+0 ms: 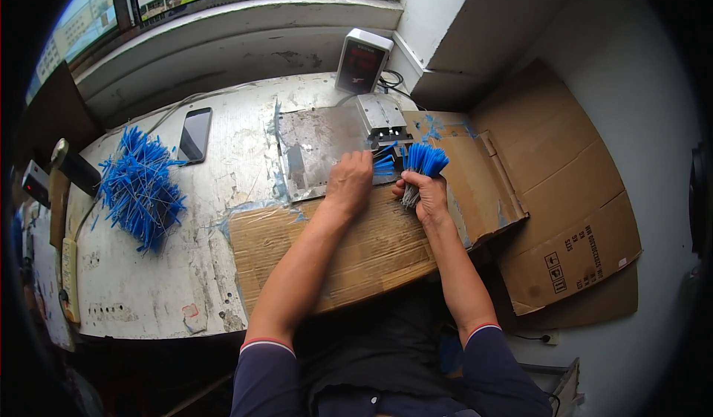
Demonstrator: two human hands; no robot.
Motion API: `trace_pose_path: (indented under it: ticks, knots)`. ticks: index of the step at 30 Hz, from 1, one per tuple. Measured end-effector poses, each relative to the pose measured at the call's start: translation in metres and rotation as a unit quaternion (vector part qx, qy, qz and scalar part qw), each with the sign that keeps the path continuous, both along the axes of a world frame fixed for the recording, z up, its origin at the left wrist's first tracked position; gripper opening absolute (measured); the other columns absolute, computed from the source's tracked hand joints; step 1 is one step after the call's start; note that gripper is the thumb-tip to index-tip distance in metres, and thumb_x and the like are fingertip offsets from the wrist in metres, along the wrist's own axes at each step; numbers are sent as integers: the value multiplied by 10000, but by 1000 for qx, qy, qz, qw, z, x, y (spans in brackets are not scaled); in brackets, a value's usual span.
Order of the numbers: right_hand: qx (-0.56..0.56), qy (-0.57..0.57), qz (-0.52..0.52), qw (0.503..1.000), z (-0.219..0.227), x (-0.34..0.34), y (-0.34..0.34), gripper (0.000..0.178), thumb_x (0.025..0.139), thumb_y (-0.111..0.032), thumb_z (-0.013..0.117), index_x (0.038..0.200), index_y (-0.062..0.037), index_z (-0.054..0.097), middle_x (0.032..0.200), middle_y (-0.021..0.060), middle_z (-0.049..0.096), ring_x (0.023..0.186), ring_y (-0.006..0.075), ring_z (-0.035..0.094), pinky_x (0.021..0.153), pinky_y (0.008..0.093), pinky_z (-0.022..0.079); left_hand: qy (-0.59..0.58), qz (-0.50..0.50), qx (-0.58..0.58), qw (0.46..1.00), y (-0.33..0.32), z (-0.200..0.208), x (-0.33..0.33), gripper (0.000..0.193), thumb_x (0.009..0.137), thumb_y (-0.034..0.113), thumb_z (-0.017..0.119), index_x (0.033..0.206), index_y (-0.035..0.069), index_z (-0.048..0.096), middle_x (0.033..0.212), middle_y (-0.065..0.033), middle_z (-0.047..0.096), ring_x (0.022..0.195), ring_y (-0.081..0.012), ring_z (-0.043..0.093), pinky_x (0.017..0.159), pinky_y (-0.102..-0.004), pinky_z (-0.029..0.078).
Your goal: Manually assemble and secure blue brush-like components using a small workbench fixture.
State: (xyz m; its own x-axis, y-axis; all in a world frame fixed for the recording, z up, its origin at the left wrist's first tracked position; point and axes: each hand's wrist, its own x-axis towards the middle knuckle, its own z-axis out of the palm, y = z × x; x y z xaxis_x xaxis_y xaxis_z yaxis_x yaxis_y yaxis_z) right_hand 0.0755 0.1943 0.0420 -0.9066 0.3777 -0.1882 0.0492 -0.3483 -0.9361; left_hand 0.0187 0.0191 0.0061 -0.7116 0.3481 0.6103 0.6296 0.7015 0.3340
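My right hand (pixel 429 196) is closed around a thick bundle of thin wires with blue ends (pixel 425 158). The blue ends fan out above the fist, and the greyish shafts stick out below. My left hand (pixel 350 181), slightly blurred, has its fingers curled together at the metal plate's right side. What those fingers pinch, if anything, is hidden. A few blue-ended wires (pixel 384 166) show between the two hands, close to the left fingertips; I cannot tell whether they are held. Just beyond stands a small metal block fixture (pixel 382 112).
At the left lies a large heap of blue-ended wires (pixel 141 190), near a phone (pixel 195 135). Behind the fixture stands a white-framed display box (pixel 364 60). Cardboard (pixel 334 257) covers the table's front, and an opened carton (pixel 564 194) is at the right. A power strip (pixel 69 279) lies far left.
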Motion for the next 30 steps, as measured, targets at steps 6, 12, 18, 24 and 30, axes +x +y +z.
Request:
trace_pose_path:
  ticks: [6, 12, 18, 24, 30]
  knots:
    - [24, -30, 16, 999, -3, 1, 0, 125, 770, 79, 725, 840, 31, 633, 715, 122, 653, 572, 229, 682, 480, 365, 605, -11, 21, 0, 1000, -1, -2, -1, 125, 812, 4, 583, 932, 35, 565, 869, -139, 623, 834, -315, 644, 696, -408, 553]
    - [78, -39, 28, 996, 5, -6, -3, 111, 769, 69, 724, 820, 44, 629, 687, 116, 639, 542, 212, 656, 467, 359, 579, -23, 51, 138, 989, -2, 2, -3, 52, 909, 53, 556, 955, 64, 577, 855, -141, 645, 810, -337, 651, 686, -452, 540]
    - [139, -53, 15, 989, 4, -15, -11, 106, 733, 102, 688, 691, 49, 607, 637, 127, 631, 493, 220, 649, 402, 355, 548, -17, 59, 175, 983, -5, 3, -4, 55, 955, 93, 553, 983, 71, 594, 862, -143, 655, 822, -335, 658, 685, -463, 531]
    - [158, -79, 27, 984, 0, -31, -6, 131, 765, 74, 711, 753, 30, 589, 640, 123, 625, 483, 214, 636, 399, 351, 540, -32, 59, 187, 980, -5, 5, -4, 80, 950, 78, 571, 1024, 77, 602, 835, -151, 670, 815, -352, 679, 688, -473, 531]
    - [152, -79, 4, 985, -2, -34, -9, 128, 771, 72, 724, 763, 25, 605, 637, 119, 633, 487, 215, 640, 402, 355, 542, -16, 68, 195, 978, -6, 6, -3, 112, 911, 49, 583, 1013, 81, 619, 791, -142, 664, 788, -340, 669, 669, -465, 528]
